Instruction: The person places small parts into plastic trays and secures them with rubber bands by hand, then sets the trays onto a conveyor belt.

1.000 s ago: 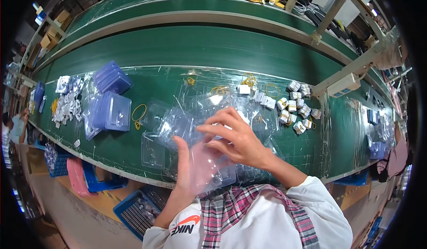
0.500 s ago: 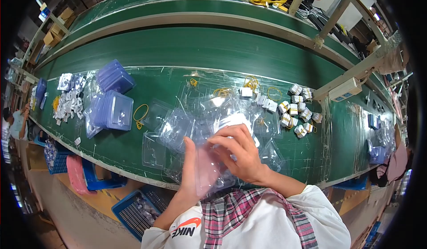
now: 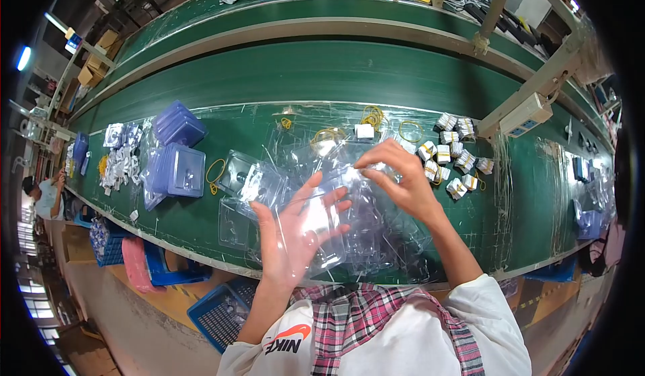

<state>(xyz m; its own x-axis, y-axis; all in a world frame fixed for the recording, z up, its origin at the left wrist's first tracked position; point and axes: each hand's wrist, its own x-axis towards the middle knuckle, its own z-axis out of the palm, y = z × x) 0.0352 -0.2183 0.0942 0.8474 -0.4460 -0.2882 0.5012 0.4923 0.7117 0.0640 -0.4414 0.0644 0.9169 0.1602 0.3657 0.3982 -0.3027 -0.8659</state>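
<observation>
A clear plastic clamshell package (image 3: pixel 316 223) lies tilted over the palm of my left hand (image 3: pixel 285 235). Its fingers are spread behind the plastic and show through it, with the thumb to the left. My right hand (image 3: pixel 406 182) has thumb and index finger pinched together at the package's upper right edge; glare hides whether a smaller item is there too. Under and around both hands lies a loose pile of clear plastic packages (image 3: pixel 396 231). A white folded-paper block (image 3: pixel 363 131) stands just beyond my right fingers.
Stacked bluish plastic shells (image 3: pixel 185 171) stand at left, beside a heap of small white pieces (image 3: pixel 121 157). Banded white paper bundles (image 3: pixel 463 157) lie at right, and rubber bands (image 3: pixel 373 116) at the back. A blue crate (image 3: pixel 215 315) sits below the table edge. Another person (image 3: pixel 50 198) is at far left.
My hands have moved apart. The right has shifted up and right to the package's edge, while the left has spread its fingers under the plastic. The head view has shifted slightly.
</observation>
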